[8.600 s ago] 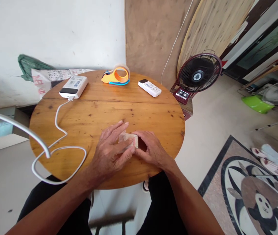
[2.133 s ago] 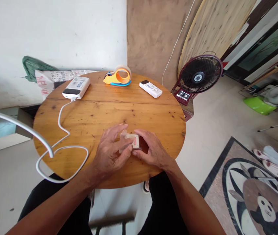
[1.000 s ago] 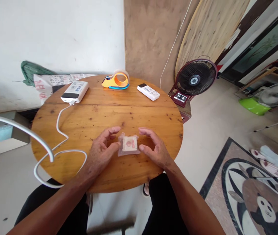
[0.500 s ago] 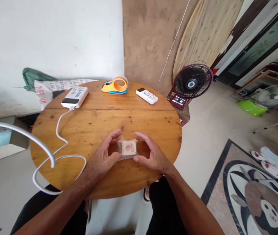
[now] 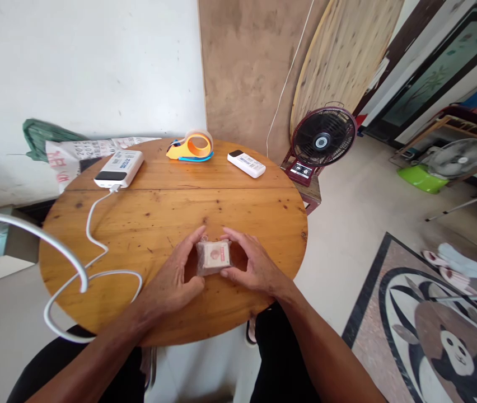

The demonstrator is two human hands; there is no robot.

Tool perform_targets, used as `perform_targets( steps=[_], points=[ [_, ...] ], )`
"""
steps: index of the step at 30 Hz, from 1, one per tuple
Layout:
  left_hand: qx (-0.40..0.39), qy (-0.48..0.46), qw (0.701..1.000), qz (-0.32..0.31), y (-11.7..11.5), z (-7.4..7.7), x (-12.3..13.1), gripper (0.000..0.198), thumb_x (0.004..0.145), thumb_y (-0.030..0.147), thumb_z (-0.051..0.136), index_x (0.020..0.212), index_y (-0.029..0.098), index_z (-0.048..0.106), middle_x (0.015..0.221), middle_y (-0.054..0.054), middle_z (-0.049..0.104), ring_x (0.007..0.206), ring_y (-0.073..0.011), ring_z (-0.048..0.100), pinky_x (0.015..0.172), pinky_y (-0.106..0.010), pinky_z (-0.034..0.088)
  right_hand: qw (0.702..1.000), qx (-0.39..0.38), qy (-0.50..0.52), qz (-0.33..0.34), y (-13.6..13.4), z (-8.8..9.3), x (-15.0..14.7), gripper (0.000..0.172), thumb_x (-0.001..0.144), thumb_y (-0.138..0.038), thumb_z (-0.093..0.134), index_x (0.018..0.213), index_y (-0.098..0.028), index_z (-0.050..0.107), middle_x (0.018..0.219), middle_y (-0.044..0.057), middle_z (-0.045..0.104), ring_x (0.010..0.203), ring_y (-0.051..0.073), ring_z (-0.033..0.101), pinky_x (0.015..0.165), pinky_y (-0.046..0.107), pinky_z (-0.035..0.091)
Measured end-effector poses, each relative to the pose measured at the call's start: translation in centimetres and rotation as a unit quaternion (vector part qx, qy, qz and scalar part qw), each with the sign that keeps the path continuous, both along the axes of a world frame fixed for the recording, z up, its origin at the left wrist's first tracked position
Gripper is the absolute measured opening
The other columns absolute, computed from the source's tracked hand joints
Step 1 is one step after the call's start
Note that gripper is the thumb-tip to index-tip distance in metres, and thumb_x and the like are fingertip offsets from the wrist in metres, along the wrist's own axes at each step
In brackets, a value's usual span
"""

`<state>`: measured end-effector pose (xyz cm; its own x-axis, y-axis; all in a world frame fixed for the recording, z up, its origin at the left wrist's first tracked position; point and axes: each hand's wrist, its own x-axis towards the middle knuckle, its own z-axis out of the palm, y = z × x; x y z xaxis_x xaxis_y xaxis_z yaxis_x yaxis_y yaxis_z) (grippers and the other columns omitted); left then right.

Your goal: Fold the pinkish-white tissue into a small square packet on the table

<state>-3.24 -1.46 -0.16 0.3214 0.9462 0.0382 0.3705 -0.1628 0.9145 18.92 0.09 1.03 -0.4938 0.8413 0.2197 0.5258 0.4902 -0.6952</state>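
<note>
A small boxy packet (image 5: 214, 256) in clear plastic wrap, with a pale label and red print, lies on the round wooden table (image 5: 171, 210) near its front edge. On its left side is my left hand (image 5: 177, 277), thumb and fingers spread around the packet, the thumb apart from it. From the right, my right hand (image 5: 249, 260) curves about the packet, its fingertips and thumb close to the right corners. Whether those fingertips touch the wrap I cannot tell. Neither hand is closed.
A white power bank (image 5: 120, 168) with a plugged-in white cable (image 5: 89, 224) sits at the back left. Near the wall are an orange tape dispenser (image 5: 186, 148) and a second white power bank (image 5: 247, 163). A dark red fan (image 5: 322, 140) stands beyond the table's right edge.
The view has shifted slightly right, so the table things appear further left. My left thumb has drawn away from the packet, while my right hand has come closer to it.
</note>
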Motion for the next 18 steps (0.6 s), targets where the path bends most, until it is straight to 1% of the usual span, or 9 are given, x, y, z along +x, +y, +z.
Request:
perform_targets(
  steps=[2, 6, 9, 12, 14, 18],
  points=[
    [0.003, 0.009, 1.0, 0.001, -0.1, 0.0, 0.1, 0.083, 0.071, 0.02, 0.055, 0.148, 0.016, 0.023, 0.15, -0.017, 0.036, 0.137, -0.0339, 0.036, 0.114, -0.055, 0.026, 1.0, 0.006, 0.004, 0.001, 0.0, -0.1, 0.0, 0.077, 0.079, -0.035, 0.069, 0.145, -0.026, 0.03, 0.134, 0.007, 0.055, 0.12, 0.025, 0.05, 0.103, 0.044, 0.036],
    [0.009, 0.018, 0.999, 0.024, -0.2, 0.0, 0.5, 0.082, 0.074, 0.024, 0.058, 0.148, 0.015, 0.023, 0.148, -0.017, 0.039, 0.136, -0.0318, 0.039, 0.114, -0.052, 0.029, 1.0, 0.009, 0.003, -0.004, 0.0, -0.2, -0.1, 0.074, 0.08, -0.036, 0.069, 0.144, -0.027, 0.031, 0.133, 0.007, 0.056, 0.119, 0.025, 0.05, 0.102, 0.044, 0.037],
    [0.009, 0.007, 0.999, 0.036, -0.1, 0.1, 0.8, 0.081, 0.075, 0.023, 0.058, 0.148, 0.015, 0.024, 0.144, -0.017, 0.044, 0.132, -0.0294, 0.044, 0.113, -0.049, 0.032, 1.0, 0.017, 0.007, -0.012, -0.1, -0.4, -0.2, 0.073, 0.08, -0.035, 0.069, 0.143, -0.026, 0.033, 0.131, 0.007, 0.058, 0.118, 0.026, 0.052, 0.102, 0.045, 0.037],
    [0.0, -0.009, 0.999, 0.045, 0.1, 0.5, 1.1, 0.079, 0.076, 0.021, 0.057, 0.148, 0.017, 0.025, 0.139, -0.014, 0.049, 0.128, -0.0271, 0.049, 0.11, -0.045, 0.037, 0.999, 0.028, 0.014, -0.029, -0.1, -0.4, -0.3, 0.071, 0.079, -0.034, 0.07, 0.141, -0.027, 0.036, 0.128, 0.008, 0.059, 0.117, 0.026, 0.053, 0.101, 0.045, 0.038],
    [-0.001, -0.012, 0.999, 0.045, 0.2, 0.8, 1.2, 0.078, 0.076, 0.02, 0.056, 0.148, 0.019, 0.026, 0.139, -0.013, 0.05, 0.127, -0.0262, 0.049, 0.11, -0.044, 0.037, 0.999, 0.03, 0.012, -0.044, 0.0, -0.4, -0.3, 0.069, 0.079, -0.035, 0.07, 0.14, -0.027, 0.038, 0.125, 0.008, 0.06, 0.115, 0.027, 0.055, 0.1, 0.046, 0.039],
    [0.014, -0.018, 0.999, 0.035, 0.4, 0.8, 1.3, 0.077, 0.075, 0.018, 0.055, 0.147, 0.016, 0.027, 0.142, -0.014, 0.048, 0.13, -0.0267, 0.046, 0.112, -0.046, 0.033, 0.999, 0.025, -0.002, -0.047, -0.1, -0.2, -0.4, 0.066, 0.08, -0.034, 0.068, 0.139, -0.026, 0.039, 0.126, 0.008, 0.059, 0.115, 0.026, 0.055, 0.1, 0.046, 0.04]
  ],
)
